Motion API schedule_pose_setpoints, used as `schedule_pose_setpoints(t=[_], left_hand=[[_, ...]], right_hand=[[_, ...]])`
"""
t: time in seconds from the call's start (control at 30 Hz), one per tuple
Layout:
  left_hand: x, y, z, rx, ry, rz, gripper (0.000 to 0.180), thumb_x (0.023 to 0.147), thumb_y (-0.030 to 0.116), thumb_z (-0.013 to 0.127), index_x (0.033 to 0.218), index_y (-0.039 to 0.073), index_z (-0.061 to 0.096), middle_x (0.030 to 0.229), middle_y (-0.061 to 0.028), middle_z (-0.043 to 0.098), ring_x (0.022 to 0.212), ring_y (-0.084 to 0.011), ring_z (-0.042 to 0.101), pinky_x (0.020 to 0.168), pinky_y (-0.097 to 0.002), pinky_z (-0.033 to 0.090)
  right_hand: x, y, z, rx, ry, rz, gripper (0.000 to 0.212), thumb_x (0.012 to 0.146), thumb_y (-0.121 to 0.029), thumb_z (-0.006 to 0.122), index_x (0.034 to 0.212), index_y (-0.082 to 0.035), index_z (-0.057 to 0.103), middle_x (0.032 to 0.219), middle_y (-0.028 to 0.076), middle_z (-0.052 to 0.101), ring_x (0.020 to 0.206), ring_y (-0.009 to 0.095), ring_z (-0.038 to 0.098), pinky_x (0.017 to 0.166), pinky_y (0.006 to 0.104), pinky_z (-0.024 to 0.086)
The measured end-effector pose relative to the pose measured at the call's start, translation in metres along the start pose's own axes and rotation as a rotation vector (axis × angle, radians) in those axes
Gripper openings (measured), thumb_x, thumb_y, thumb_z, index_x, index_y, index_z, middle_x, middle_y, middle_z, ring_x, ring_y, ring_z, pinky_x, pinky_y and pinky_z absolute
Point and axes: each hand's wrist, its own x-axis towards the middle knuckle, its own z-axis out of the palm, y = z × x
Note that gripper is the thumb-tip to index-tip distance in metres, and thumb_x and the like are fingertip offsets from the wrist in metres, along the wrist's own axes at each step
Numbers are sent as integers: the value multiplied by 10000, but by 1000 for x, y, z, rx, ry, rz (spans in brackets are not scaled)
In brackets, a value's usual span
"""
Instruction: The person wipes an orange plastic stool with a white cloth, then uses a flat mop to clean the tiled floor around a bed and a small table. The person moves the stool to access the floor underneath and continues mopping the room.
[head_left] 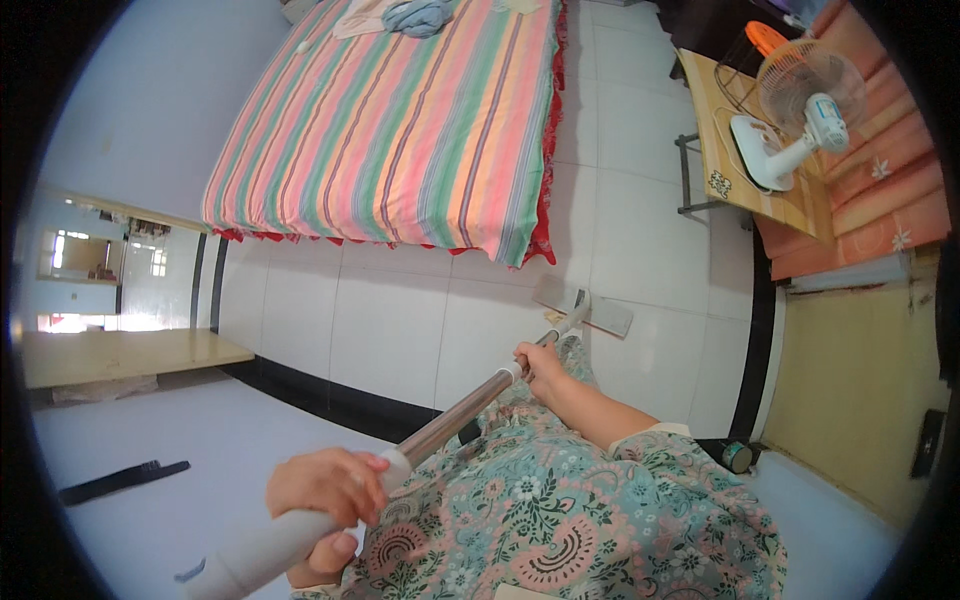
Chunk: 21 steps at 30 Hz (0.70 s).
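Observation:
I hold a flat mop by its pole (455,423), which slants from the lower left up to the middle right. My left hand (328,488) is closed around the light grey grip (262,550) at the near end. Farther along, my right hand (540,366) wraps round the metal part of the pole, close to a white collar. The mop's flat rectangular head (608,318) rests on the white tiled floor (400,305), short of the bed's near right corner. Its middle is partly hidden by the pole joint.
A bed with a striped sheet (400,130) and red frilled edge fills the upper middle. To the right stands a wooden folding table (715,95) with a white electric fan (790,150), beside an orange curtain (890,190). A door (840,370) is at the right. Black borders edge the floor.

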Motion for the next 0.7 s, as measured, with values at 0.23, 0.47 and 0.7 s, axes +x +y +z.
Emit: schedule_pose_setpoints(t=[0.23,0.47,0.7], left_hand=[[36,-6,17,51,-152,175,218,725,226,643,609,82,526,597,-47,602,654,-211,612,797,-399,490],[102,-83,56,31,-328,231,154,729,163,626,661,77,517,672,-52,603,711,-222,603,851,-412,466],[117,-105,27,185,-536,238,118,730,134,586,666,64,515,688,-64,606,792,-238,623,861,-400,464]], right_hand=[[-15,-62,-9,129,151,-273,399,676,-53,597,992,-126,366,606,2,437,519,114,423,448,272,311],[78,-129,-79,156,171,-392,439,680,-78,575,1031,-154,323,609,10,442,452,103,406,365,260,291],[104,-123,-82,-54,292,-257,551,679,-125,549,1131,-146,234,613,14,434,444,107,391,357,260,271]])
